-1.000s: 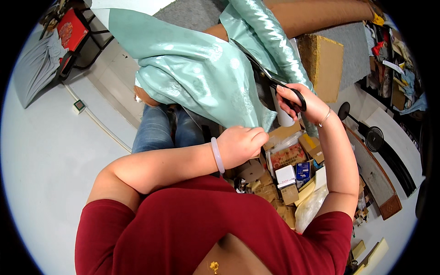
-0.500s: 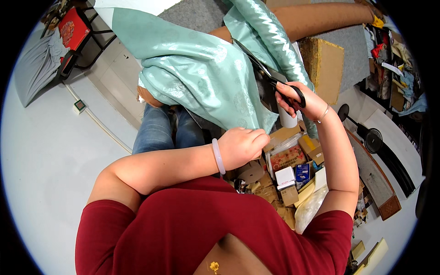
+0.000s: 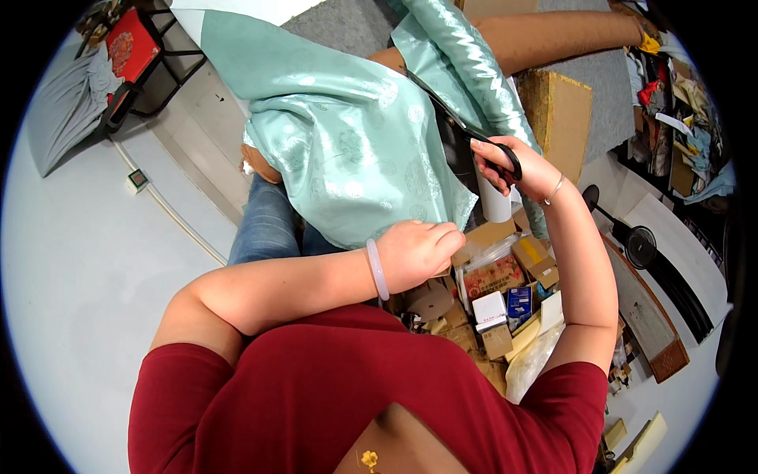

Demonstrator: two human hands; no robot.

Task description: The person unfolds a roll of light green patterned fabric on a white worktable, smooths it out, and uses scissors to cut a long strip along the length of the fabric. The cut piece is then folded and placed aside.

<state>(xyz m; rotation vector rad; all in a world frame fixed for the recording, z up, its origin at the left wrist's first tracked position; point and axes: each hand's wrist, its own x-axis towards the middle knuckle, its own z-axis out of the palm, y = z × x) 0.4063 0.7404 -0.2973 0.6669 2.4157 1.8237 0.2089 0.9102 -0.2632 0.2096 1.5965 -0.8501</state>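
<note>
A sheet of light green satin cloth (image 3: 339, 150) with a round pattern spreads in front of me, over my knees and the work surface. My left hand (image 3: 422, 251) is closed on its near edge, with the fingertips partly hidden. My right hand (image 3: 517, 170) grips black-handled scissors (image 3: 456, 125), fingers and thumb through the loops. Their dark blades point away and to the left, along the cloth's right edge. Just beyond the blades lies the rolled part of the same satin (image 3: 482, 67). A white cylinder (image 3: 496, 201) shows below my right hand.
A long brown roll (image 3: 553, 39) lies across the grey work surface (image 3: 600, 110), near a tan box (image 3: 564, 118). Several cartons and packets (image 3: 493, 276) crowd the floor below my hands. A red chair (image 3: 130, 55) stands at the far left, a black fan-like stand (image 3: 643, 241) at the right.
The scissors' handles and blades have come closer together. The satin between my hands has sagged and spread, its stretched folds slackening. My left hand keeps its hold in nearly the same place.
</note>
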